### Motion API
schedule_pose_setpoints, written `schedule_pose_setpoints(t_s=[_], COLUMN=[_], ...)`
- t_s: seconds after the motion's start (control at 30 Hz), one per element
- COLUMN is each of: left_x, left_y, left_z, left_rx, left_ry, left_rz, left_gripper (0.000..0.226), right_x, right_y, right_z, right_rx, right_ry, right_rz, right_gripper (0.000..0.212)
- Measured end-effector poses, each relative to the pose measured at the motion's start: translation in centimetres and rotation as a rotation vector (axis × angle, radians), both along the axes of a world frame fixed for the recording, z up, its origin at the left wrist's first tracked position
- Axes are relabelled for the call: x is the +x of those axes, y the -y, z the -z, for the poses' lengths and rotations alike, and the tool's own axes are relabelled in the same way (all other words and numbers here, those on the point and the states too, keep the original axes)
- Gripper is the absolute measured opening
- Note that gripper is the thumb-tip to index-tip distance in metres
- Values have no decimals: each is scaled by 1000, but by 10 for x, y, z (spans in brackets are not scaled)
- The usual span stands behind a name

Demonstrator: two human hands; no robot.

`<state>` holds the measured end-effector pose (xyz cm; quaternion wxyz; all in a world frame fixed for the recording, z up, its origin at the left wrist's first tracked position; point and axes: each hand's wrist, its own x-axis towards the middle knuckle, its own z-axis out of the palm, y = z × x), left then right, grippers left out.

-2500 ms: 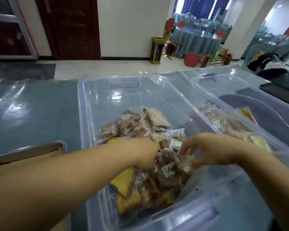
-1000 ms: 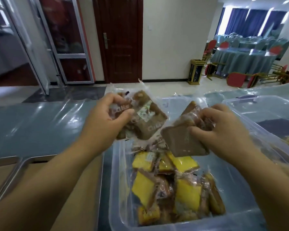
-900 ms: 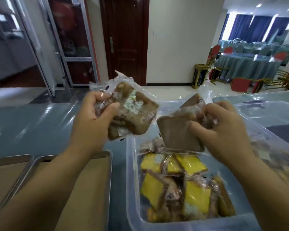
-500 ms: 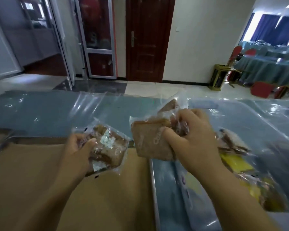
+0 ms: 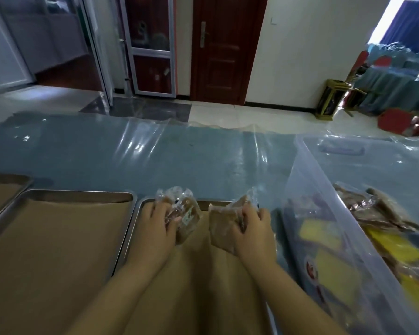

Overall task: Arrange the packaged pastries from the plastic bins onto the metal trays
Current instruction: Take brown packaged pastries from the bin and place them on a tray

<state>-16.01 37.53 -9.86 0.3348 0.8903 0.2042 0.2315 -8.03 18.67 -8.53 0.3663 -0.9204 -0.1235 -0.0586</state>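
Observation:
My left hand (image 5: pixel 159 221) grips a clear-wrapped brown pastry with a printed label (image 5: pixel 188 213) at the far end of a metal tray lined with brown paper (image 5: pixel 196 281). My right hand (image 5: pixel 250 228) grips another packaged brown pastry (image 5: pixel 221 223) beside it, low over the same tray. To the right stands a clear plastic bin (image 5: pixel 307 170) holding several brown and yellow packaged pastries (image 5: pixel 382 213).
A second paper-lined metal tray (image 5: pixel 56 243) lies to the left, and the corner of a third tray (image 5: pixel 3 189) shows at the far left edge. The table (image 5: pixel 155 155) has a blue cloth under clear plastic film. Beyond it are doors and a floor.
Both hands lifted pastries out of the bin, carried them left and lowered them onto the far end of the tray. The view swung left with them.

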Motion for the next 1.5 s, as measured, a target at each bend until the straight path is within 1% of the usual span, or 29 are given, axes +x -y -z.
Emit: schedule_pose_setpoints(t_s=[0.03, 0.13, 0.2, 0.23, 0.27, 0.3, 0.37, 0.43, 0.47, 0.53, 0.57, 0.6, 0.63, 0.7, 0.77, 0.83, 0.93, 1.0, 1.1, 1.23, 1.33, 1.5], left_x=[8, 33, 44, 47, 49, 49, 43, 33, 28, 20, 16, 12, 9, 6, 4, 6, 20, 33, 55, 76, 78, 59], left_y=[2, 10, 14, 16, 18, 19, 24, 29, 32, 34, 34, 33, 32, 30, 27, 24, 22, 21, 20, 22, 25, 27], left_z=[0, 7, 16, 25, 35, 45, 62, 73, 80, 93, 100, 106, 110, 113, 115, 116, 113, 110, 108, 103, 102, 95], left_rx=[33, 114, 56, 27, 30, 96, 212, 205, 159, 77, 73, 111, 159, 206, 197, 160, 136, 131, 132, 175, 223, 214], left_ry=[31, 112, 100, 57, 1, -41, -85, -62, -65, -160, -249, -322, -384, -448, -444, -445, -438, -426, -394, -391, -422, -432], left_rz=[20, 106, 177, 222, 272, 324, 400, 430, 432, 389, 377, 372, 384, 385, 347, 321, 332, 338, 324, 293, 285, 328], left_gripper=[19, 15, 14, 15, 21, 29, 48, 71, 80, 87, 88, 88, 89, 87, 80, 75, 74, 72, 67, 63, 63, 69], right_x=[6, 24, 31, 32, 32, 30, 24, 18, 15, 7, 4, 2, 0, -2, -2, 1, 7, 12, 25, 46, 52, 41], right_y=[-1, -5, -6, -6, -4, -2, 9, 22, 28, 40, 46, 51, 56, 62, 63, 61, 54, 46, 36, 28, 27, 37], right_z=[8, 29, 40, 45, 51, 56, 66, 75, 79, 85, 86, 88, 89, 90, 89, 89, 86, 85, 83, 78, 75, 61], right_rx=[21, 80, 92, 95, 97, 98, 134, 226, 274, 334, 337, 333, 315, 216, 163, 128, 126, 114, 47, -92, -165, -249], right_ry=[17, 44, 38, 9, -29, -57, -65, -94, -138, -245, -295, -336, -357, -323, -235, -174, -217, -190, -145, -87, -127, -150], right_rz=[15, 70, 80, 67, 43, 11, -75, -163, -194, -194, -171, -154, -151, -141, -106, -70, -22, -15, -8, 24, 26, -12], right_gripper=[14, 26, 29, 31, 35, 40, 60, 84, 95, 117, 124, 125, 120, 91, 64, 50, 47, 50, 54, 48, 45, 53])
